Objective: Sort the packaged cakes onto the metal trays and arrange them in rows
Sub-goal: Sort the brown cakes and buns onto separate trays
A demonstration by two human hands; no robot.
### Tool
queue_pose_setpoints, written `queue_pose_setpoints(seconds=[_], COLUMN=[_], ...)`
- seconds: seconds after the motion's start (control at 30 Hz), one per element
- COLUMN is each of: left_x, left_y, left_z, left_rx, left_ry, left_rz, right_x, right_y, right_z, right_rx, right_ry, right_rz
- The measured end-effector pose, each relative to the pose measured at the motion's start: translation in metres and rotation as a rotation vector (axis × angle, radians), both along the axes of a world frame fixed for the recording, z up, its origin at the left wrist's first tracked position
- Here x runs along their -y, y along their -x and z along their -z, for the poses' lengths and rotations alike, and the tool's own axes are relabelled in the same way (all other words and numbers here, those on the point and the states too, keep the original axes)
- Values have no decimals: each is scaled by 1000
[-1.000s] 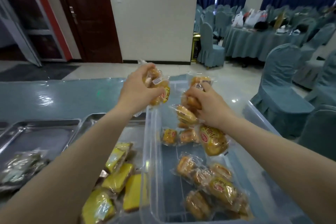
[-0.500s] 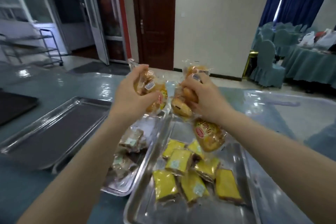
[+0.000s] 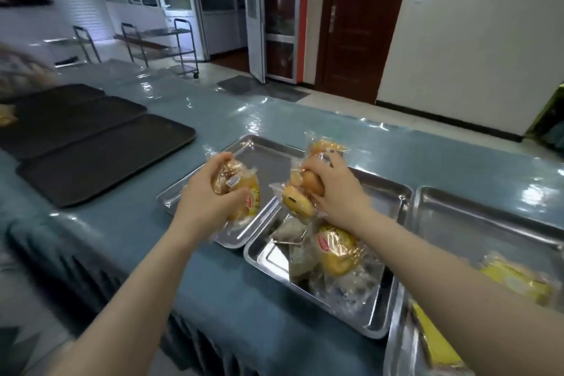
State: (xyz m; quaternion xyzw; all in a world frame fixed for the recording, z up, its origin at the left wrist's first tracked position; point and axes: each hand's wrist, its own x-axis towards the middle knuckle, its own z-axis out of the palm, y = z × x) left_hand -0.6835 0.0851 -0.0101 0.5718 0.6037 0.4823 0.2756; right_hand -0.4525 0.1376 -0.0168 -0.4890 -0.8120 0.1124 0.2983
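Over the blue-covered counter (image 3: 213,290), both hands are closed on bunches of wrapped golden cakes; the left hand (image 3: 207,201) is clenched round a couple of packets (image 3: 241,189) above the leftmost metal tray (image 3: 268,159), which looks bare; the right hand (image 3: 335,192) grips several more by their wrappers, one packet (image 3: 335,250) dangling below the wrist over the middle tray (image 3: 274,256); that tray already holds some pale, greyish packets (image 3: 290,230) lying loose, not in rows; a third tray (image 3: 457,207) to the right shows yellow packaged cakes (image 3: 515,279) at its near end, and another tray edge (image 3: 399,342) with a yellow packet sits at the lower right corner. Dark trays (image 3: 100,159) lie further left on the counter, well apart from the hands.

By my reading, the step in hand is the carry: golden cakes brought to a tray of their own kind, not yet set down. The next move calls for lowering both bunches onto the bare left tray rather than the middle one; letting go packet by packet so they land flat; then nudging them side by side into a row; the dangling packet may slip free early and fall among the grey ones.
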Motion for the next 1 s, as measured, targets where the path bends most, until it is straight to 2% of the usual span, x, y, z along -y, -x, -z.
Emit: queue_pose_setpoints(seconds=[0.17, 0.4, 0.53, 0.63, 0.77, 0.9, 1.0], left_x=[-56, -162, -205, -220, -235, -243, -239], left_y=[57, 118, 138, 144, 143, 136, 130], left_z=[41, 100, 139, 161, 179, 180, 169], left_rx=[118, 139, 94, 103, 123, -48, 2], left_ry=[156, 339, 427, 485, 558, 603, 552], left_rz=[-73, -91, -97, -106, 43, 105, 98], right_x=[-66, -183, -232, -250, -258, -256, -248], right_y=[66, 147, 171, 180, 175, 167, 164], right_z=[51, 120, 153, 178, 197, 191, 180], right_rx=[-111, -262, -347, -316, -234, -115, -156], right_ry=[106, 296, 334, 424, 588, 625, 581], right_rz=[6, 170, 262, 267, 171, 151, 158])
